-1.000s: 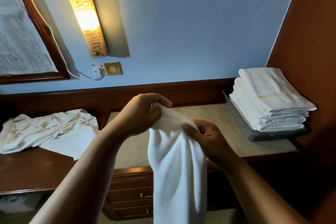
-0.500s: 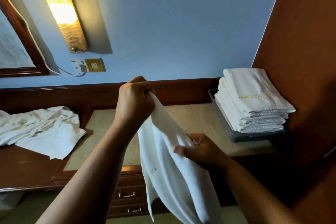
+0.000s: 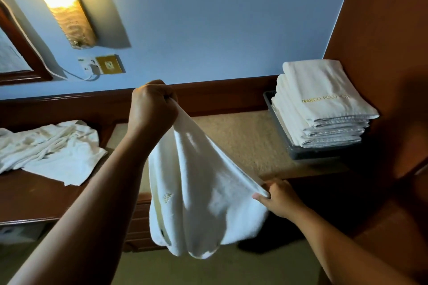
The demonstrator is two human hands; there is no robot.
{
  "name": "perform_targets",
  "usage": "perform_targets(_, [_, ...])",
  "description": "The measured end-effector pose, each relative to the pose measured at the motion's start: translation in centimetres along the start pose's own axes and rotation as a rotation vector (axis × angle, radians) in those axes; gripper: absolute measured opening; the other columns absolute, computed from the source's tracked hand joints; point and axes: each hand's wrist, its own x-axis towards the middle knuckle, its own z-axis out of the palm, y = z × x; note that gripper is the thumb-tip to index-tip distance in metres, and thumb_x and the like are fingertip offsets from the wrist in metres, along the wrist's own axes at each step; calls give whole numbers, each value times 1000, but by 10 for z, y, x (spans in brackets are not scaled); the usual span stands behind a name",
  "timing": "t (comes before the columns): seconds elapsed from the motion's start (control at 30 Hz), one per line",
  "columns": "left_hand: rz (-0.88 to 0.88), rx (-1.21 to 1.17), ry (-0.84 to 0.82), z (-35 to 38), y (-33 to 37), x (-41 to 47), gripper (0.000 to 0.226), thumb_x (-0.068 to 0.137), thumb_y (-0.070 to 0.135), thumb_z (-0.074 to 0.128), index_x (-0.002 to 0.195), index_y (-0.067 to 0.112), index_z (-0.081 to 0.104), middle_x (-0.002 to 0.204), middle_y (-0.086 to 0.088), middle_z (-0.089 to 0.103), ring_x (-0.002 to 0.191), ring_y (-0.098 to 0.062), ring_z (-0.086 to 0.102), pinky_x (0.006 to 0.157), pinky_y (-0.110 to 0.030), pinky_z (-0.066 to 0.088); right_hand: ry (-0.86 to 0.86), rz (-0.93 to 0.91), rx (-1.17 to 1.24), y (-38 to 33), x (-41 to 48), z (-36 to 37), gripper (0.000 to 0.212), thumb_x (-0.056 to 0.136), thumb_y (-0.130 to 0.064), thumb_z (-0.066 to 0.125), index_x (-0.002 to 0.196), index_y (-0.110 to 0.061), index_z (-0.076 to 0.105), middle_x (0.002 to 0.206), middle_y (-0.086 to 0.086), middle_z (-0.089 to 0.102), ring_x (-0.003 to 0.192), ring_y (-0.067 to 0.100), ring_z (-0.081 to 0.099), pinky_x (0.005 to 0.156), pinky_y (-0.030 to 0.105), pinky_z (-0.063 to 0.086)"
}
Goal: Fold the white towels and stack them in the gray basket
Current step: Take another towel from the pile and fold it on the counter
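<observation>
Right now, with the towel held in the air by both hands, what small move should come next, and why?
Probably draw the right hand out along the edge until the towel is taut and flat. The left hand pinches one end high, the right hand's grip sits lower on the same edge, and the cloth hangs bunched, not ready to fold.

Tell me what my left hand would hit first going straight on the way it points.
Likely the wooden rail behind the desk, just beyond the left hand holding the towel; depth is unclear.
</observation>
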Motion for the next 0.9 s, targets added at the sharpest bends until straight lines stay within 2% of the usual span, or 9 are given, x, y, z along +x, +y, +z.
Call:
perform_targets(0.1, [-30,55,-22,6,-8,0,29,63,-8,45,57,12,64,63,3,59,68,-16,57,59,-7,37,16,38,-67,12,7,5,48,84,-60,65,102,-15,73,107,10,70,104,33,63,90,31,43])
perform_targets(0.23, [-87,84,-19,4,-20,-2,30,64,-11,45,56,11,64,60,11,56,61,-8,51,54,-4,34,-56,51,-123,27,8,14,43,88,-51,62,109,-14,70,114,10,63,108,33,59,95,33,42])
perform_targets(0.33, [-204,69,-2,2,-35,1,32,67,-11,45,59,13,64,61,10,57,61,-5,51,54,-11,37,-141,96,-122,45,-1,27,40,91,-48,58,115,-18,69,115,6,64,110,27,59,93,31,45])
perform_targets(0.47, [-391,58,-52,14,-53,-5,31,68,-9,43,57,11,64,59,3,56,58,-11,49,52,-20,36,-37,227,49,59,1,39,38,88,-45,61,96,-10,73,97,11,70,93,30,68,80,31,50])
perform_targets(0.57, [-428,17,-111,30,-54,-17,28,70,-9,42,57,7,62,57,-3,53,53,-15,44,48,-21,31,166,116,167,42,22,31,28,80,-34,70,73,-6,70,71,10,66,72,35,67,64,31,46])
perform_targets(0.63, [-387,-1,-202,42,-53,-24,30,73,-10,43,55,10,57,55,-2,51,53,-15,44,48,-21,30,271,-27,235,14,33,14,35,81,-43,63,64,-13,65,65,-4,57,64,26,62,60,26,38])
perform_targets(0.7, [-319,-12,-309,55,-50,-32,32,77,-9,45,56,13,54,55,-1,51,54,-15,46,48,-22,31,347,-201,267,-16,41,-8,38,85,-45,58,61,-15,61,64,-7,53,64,21,56,60,25,37])
perform_targets(0.8, [-268,-41,-416,72,-49,-45,25,88,5,55,68,19,59,55,7,55,48,-5,49,45,-21,32,350,-320,366,-50,45,-40,39,87,-44,60,62,-15,55,64,-6,48,64,16,50,60,32,43])
perform_targets(0.9, [-224,-102,-570,81,-49,-55,9,93,18,63,97,26,64,45,8,52,38,-2,44,42,-13,32,278,-344,418,-70,45,-67,41,89,-51,59,69,-15,61,72,-6,52,70,10,55,64,31,46])
